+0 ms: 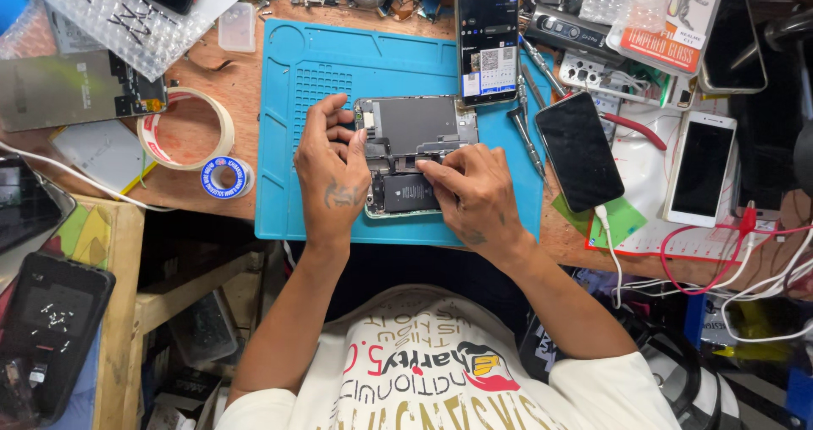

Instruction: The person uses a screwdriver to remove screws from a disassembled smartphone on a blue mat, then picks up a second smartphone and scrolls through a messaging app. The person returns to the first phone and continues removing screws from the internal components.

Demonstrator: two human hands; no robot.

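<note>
Head view: opened phone (412, 155) lies between left hand (332, 172) and right hand (474, 194), both gripping it.

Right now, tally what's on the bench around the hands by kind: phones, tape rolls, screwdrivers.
Opened phone under both hands: 1
Intact phones: 4, lit one, black one, white one, one at the top right
Tape rolls: 2, large, small
Screwdrivers: 2
Total: 9

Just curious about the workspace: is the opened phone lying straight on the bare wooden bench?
No, the opened phone lies on a blue work mat that covers the wooden bench, with both hands on it.
</note>
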